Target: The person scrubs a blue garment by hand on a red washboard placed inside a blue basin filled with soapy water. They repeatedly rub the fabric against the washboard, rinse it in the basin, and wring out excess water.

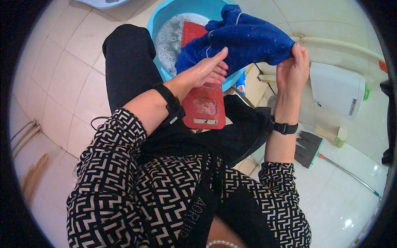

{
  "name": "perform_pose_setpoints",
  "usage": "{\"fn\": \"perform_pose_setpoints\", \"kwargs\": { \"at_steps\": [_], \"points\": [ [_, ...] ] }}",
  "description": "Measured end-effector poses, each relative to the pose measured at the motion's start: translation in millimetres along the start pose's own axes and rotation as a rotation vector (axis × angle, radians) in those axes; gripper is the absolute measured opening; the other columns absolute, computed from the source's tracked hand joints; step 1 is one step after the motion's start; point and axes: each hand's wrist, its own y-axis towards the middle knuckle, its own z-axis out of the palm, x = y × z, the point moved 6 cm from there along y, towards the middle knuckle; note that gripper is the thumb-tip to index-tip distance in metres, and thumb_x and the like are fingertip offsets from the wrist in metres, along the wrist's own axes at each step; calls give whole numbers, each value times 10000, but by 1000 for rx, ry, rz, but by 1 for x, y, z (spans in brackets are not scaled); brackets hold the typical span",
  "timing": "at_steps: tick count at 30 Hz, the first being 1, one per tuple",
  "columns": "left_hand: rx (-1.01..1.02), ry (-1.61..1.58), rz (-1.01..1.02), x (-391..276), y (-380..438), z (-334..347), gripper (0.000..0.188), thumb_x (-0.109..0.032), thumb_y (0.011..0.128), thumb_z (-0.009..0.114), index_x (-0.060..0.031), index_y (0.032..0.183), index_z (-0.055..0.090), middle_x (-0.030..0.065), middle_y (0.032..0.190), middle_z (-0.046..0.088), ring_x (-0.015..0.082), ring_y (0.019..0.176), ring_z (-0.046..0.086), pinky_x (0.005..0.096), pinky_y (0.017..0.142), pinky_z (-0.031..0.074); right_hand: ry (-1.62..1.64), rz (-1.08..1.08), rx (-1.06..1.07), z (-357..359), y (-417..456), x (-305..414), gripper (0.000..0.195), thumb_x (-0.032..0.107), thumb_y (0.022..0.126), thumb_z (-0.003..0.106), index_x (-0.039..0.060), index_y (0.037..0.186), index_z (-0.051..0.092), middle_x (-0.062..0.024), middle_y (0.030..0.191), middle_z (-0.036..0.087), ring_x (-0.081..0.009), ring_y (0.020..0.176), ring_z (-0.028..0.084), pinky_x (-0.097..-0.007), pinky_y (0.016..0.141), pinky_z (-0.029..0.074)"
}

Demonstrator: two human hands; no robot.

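A wet dark-blue cloth garment (245, 40) with thin white piping is stretched out above a turquoise plastic basin (169, 6). Its right end is pinched between the thumb and fingers of my right hand (293, 63). My left hand (214, 69) is in front of the cloth's lower left part, thumb raised away from loosely bent fingers, with nothing visible in its palm. Beneath that hand, a red plastic washboard (204, 107) slants from the basin down between my knees. Sudsy water (169, 40) fills the basin, and the cloth and left hand hide the board's middle.
A blue packet (240, 82) stands beside the basin's right side. A pale pipe (341, 46) runs along the tiled wall above a white panel (336, 88). On the right floor lies a broom (307, 148) with dark bristles. Another light-blue basin (102, 3) shows at top left.
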Motion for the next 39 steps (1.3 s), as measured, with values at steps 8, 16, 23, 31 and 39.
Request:
{"fn": "perform_pose_setpoints", "kwargs": {
  "at_steps": [8,16,23,31,39],
  "points": [
    [364,-591,180,-13,7,26,725,-630,869,444,-36,1284,440,148,1290,533,328,1198,496,509,1018,366,145,385,119,-28,-67,-68,114,167,902,551,96,848,480,-43,884,573,-182,854,575,-358,814,478],
    [215,-794,157,2,21,28,289,-108,864,530,8,1126,565,144,1146,613,286,1106,560,459,1028,374,15,542,-8,-47,-95,-83,45,122,911,507,84,927,490,-23,874,548,-122,796,556,-302,726,474],
    [170,-545,263,-13,16,59,232,-46,877,516,34,1081,591,123,1078,636,250,992,616,386,919,476,-866,260,259,-39,-94,-57,701,220,763,701,43,1350,359,-112,1136,577,-223,1045,572,-338,925,438],
    [241,-212,-101,10,18,45,661,-571,857,535,-66,1281,484,142,1319,497,323,1196,479,528,1008,319,-843,309,166,-53,-60,-52,332,117,721,624,5,1033,628,-95,875,659,-168,772,604,-306,723,480],
    [233,-718,-106,26,18,22,672,-650,856,452,-100,1235,527,128,1175,605,329,1102,564,531,985,387,-879,375,552,-17,-101,-100,380,68,786,640,18,1156,567,-73,939,643,-146,865,574,-299,824,462]
  ]
}}
